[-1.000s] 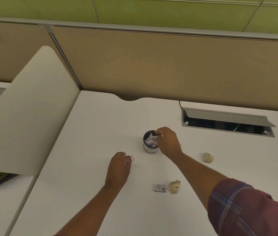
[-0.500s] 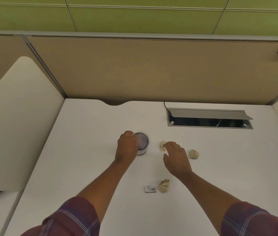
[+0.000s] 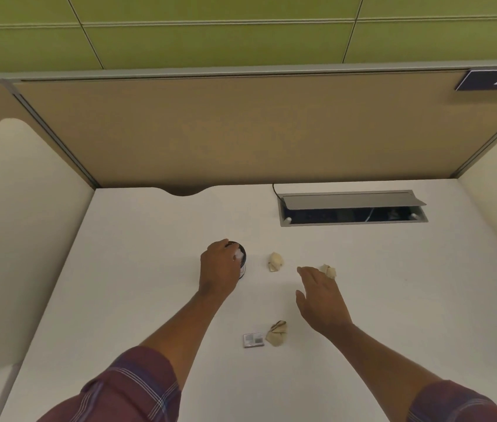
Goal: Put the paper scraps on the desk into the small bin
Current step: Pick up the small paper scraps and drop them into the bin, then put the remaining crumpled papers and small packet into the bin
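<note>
Three crumpled tan paper scraps lay on the smooth white desk [image 3: 137, 269]: one wad [image 3: 275, 261] just right of the small bin [image 3: 242, 261], a second [image 3: 329, 271] farther right, and a third [image 3: 277, 332] nearer the front edge, almost touching a small flat printed card [image 3: 253, 340]. The small bin was a dark, round cylinder standing upright near the middle of the desk, with white crumpled paper [image 3: 239, 254] showing in its mouth. The left hand [image 3: 220, 269] was over the bin's left side and rim, fingers curled down toward the white paper (whether they pinched it or merely covered it could not be told). The right hand [image 3: 320, 295] hovered flat above the desk, its fingers loosely spread and gripping nothing, their tips at the second wad and partly covering it; contact was unclear. Both forearms were bare, with plaid maroon sleeves [image 3: 131, 388] pushed up near the elbows. Toward the back, a grey metal cable tray [image 3: 352, 208] sat recessed in the desk with its flap tilted up, a thin black cord [image 3: 275, 190] beside it. A tan fabric partition [image 3: 241, 129] closed the rear edge, cream rounded dividers [image 3: 22, 239] the sides. Wide bare desk surface lay left of the bin and right of the scraps.
</note>
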`<state>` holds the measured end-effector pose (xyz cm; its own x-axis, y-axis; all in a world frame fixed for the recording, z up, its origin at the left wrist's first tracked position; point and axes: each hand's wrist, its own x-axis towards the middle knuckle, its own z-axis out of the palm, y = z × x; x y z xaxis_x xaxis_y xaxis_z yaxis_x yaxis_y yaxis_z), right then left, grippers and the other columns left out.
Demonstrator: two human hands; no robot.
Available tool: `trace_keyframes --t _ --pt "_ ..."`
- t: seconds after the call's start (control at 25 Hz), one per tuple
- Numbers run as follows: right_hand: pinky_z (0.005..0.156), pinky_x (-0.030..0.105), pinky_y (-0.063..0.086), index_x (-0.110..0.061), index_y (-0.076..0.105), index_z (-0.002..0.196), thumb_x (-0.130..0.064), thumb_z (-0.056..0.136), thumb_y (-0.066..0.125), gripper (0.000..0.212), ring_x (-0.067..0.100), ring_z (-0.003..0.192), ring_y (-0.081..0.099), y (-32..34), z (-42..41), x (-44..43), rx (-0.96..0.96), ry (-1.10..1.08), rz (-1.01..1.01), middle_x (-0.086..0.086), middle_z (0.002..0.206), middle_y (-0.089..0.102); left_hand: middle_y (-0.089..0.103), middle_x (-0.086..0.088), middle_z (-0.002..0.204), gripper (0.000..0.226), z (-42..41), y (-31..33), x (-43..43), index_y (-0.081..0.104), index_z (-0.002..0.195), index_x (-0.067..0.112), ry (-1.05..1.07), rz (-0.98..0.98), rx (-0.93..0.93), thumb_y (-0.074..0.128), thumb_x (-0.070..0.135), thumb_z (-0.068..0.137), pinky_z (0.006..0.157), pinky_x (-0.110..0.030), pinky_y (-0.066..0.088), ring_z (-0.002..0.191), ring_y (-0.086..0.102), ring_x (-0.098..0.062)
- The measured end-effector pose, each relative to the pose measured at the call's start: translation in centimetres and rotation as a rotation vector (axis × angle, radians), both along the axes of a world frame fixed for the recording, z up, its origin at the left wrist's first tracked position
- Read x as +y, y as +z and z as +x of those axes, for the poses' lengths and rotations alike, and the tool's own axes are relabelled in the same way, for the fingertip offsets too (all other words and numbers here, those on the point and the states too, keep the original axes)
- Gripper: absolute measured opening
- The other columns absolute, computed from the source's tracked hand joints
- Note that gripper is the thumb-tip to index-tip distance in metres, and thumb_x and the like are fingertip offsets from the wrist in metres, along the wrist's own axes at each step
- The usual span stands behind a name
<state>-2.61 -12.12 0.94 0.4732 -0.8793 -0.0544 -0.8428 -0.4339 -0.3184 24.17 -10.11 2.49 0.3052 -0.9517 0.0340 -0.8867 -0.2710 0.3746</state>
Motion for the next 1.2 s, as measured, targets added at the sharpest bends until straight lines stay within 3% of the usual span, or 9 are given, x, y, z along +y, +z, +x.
trace_keyframes --t 0.16,0.28,0.56,0.84,1.0,1.12,1.2 --pt "0.109 0.038 0.041 -0.014 0.045 0.141 -0.027 0.09 0.058 0.054 0.02 0.133 0.047 0.2 -1.0 -0.1 0.015 -0.021 -0.001 0.002 0.143 0.053 0.064 -0.009 0.127 0.036 -2.0 0.6 1.1 0.063 0.122 0.009 -0.052 -0.026 -0.054 0.065 0.019 0.088 0.098 -0.044 0.054 0.119 0.058 -0.029" --pt "0.114 0.041 0.034 -0.015 0.036 0.147 -0.032 0.094 0.055 0.06 0.024 0.143 0.035 0.2 -2.1 -0.2 0.048 -0.074 0.038 0.006 0.154 0.041 0.034 -0.013 0.161 0.061 -4.3 0.1 1.7 0.04 0.15 0.012 -0.112 0.042 -0.115 0.058 0.036 0.097 0.121 -0.049 0.031 0.151 0.025 -0.032" --pt "0.121 0.046 0.017 -0.019 0.005 0.156 -0.047 0.098 0.043 0.075 0.028 0.153 0.008 -0.6 -4.7 -2.1 0.189 -0.057 0.097 0.006 0.167 0.003 -0.001 -0.011 0.169 0.078 -9.1 -1.8 0.6 0.012 0.158 0.017 -0.268 0.141 -0.139 0.047 0.051 0.098 0.126 -0.05 0.009 0.155 -0.006 -0.031" --pt "0.122 0.046 0.007 -0.021 -0.007 0.155 -0.053 0.099 0.037 0.078 0.029 0.152 -0.007 -3.0 -6.3 -4.9 0.243 -0.042 0.184 0.005 0.165 -0.015 -0.013 -0.017 0.167 0.09 -10.4 -5.0 -1.9 -0.001 0.159 0.014 -0.32 0.335 -0.141 0.047 0.057 0.097 0.127 -0.049 0.004 0.154 -0.014 -0.035" --pt "0.122 0.043 0.013 -0.02 -0.005 0.156 -0.048 0.101 0.039 0.076 0.028 0.153 -0.002 -4.4 -6.4 -6.4 0.222 -0.011 0.268 0.005 0.166 -0.009 -0.017 -0.016 0.166 0.09 -10.6 -6.3 -3.9 -0.004 0.158 0.013 -0.332 0.42 -0.124 0.052 0.051 0.098 0.127 -0.047 0.007 0.154 -0.013 -0.034" --pt "0.118 0.042 0.028 -0.013 0.008 0.156 -0.032 0.103 0.042 0.065 0.032 0.148 0.019 -5.0 -6.3 -7.2 0.194 0.029 0.283 0.014 0.163 0.014 -0.01 -0.019 0.167 0.076 -10.4 -7.1 -4.7 0.003 0.158 0.008 -0.347 0.459 -0.11 0.05 0.032 0.102 0.126 -0.044 0.015 0.155 -0.003 -0.037" --pt "0.105 0.04 0.042 -0.01 0.025 0.151 -0.024 0.102 0.042 0.053 0.032 0.134 0.036 -5.4 -6.2 -7.5 0.171 0.044 0.261 0.015 0.15 0.035 -0.003 -0.019 0.167 0.068 -10.4 -7.0 -4.9 0.012 0.156 0.005 -0.391 0.473 -0.145 0.049 0.012 0.101 0.121 -0.04 0.031 0.154 0.011 -0.035"
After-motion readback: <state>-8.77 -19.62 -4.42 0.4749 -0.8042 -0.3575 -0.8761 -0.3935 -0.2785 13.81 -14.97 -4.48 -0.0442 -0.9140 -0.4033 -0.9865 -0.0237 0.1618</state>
